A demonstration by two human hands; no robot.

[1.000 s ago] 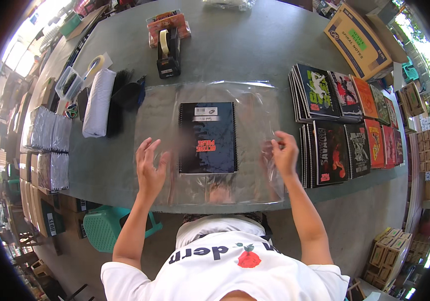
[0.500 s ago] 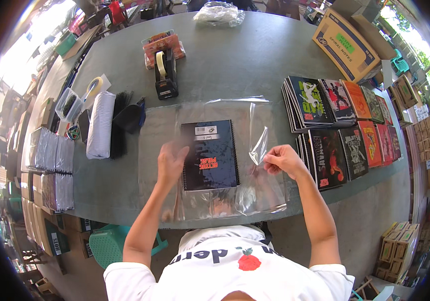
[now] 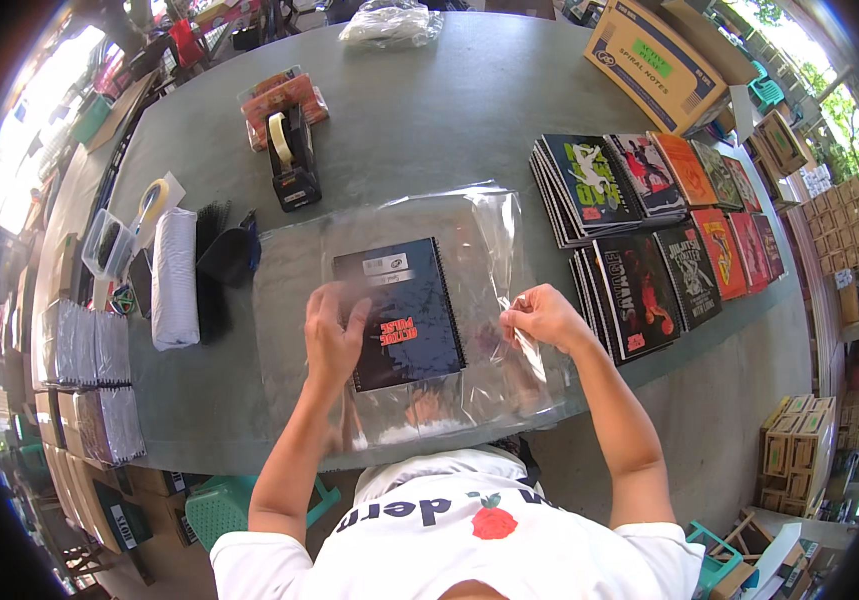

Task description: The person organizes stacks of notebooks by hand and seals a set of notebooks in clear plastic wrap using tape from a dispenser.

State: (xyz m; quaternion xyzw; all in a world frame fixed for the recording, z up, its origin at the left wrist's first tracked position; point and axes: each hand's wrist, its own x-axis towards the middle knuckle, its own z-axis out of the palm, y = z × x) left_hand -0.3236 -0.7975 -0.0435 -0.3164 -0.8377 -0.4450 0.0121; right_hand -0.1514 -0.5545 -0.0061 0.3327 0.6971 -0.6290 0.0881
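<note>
My right hand (image 3: 549, 318) had thumb and forefinger pressed together, pinching a gathered fold of the clear plastic sheet (image 3: 489, 250), while my left hand (image 3: 332, 340) stood with thumb parted from its fingers, pinching nothing, over the left edge of the dark notebook (image 3: 417, 300); I could not tell how firmly it pressed there. The notebook lay to the left of my right-hand pinch, a strip of sheet between them, and directly to the right of my left palm, so my left hand was the nearer. Its long axis ran away from me, the far end leaning a little left, its visible coil along the side facing my pinch. Whether any sheet passed over the cover, I could not make out. Farther right of the pinch stood the stacked notebooks (image 3: 649, 290); well left of my left hand lay a white roll (image 3: 175, 280) and a dark brush (image 3: 213, 262). Ahead and left of both hands, the tape dispenser (image 3: 294, 170) sat on the table (image 3: 469, 110).
</note>
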